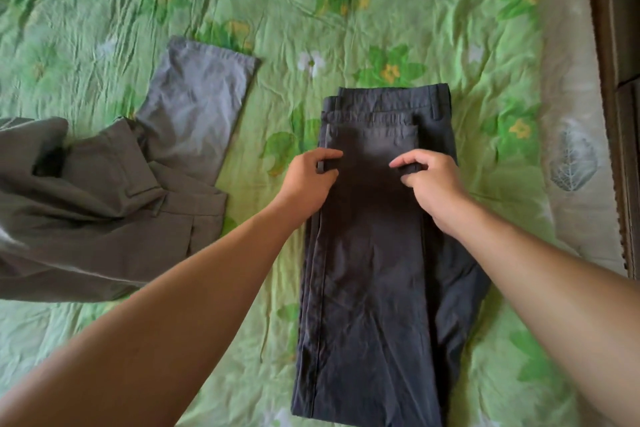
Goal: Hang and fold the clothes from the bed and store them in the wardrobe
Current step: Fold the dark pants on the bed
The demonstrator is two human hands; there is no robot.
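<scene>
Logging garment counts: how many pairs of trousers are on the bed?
2: dark navy folded trousers at centre, held by left hand and right hand; crumpled grey trousers at left, running off frame, possibly hiding more.

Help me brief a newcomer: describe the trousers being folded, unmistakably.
On the green floral bedspread, look right of centre. The dark navy trousers, pinched by left hand and right hand, lie flat and straight; the grey trousers beside them are crumpled.
</scene>
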